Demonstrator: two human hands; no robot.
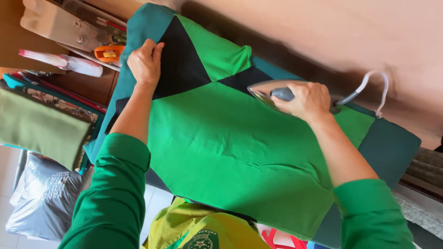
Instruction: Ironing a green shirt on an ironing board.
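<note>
The right hand (308, 99) is closed around the grey handle of an electric iron (272, 93), whose soleplate rests on a green-and-black patchwork cloth (221, 143). The cloth lies spread over a teal-covered ironing board (390, 147). The left hand (145, 62) pinches the cloth's far edge, fingers curled shut. The iron's cord (369, 87) blurs toward the wall; its far end is probably hidden behind the board.
</note>
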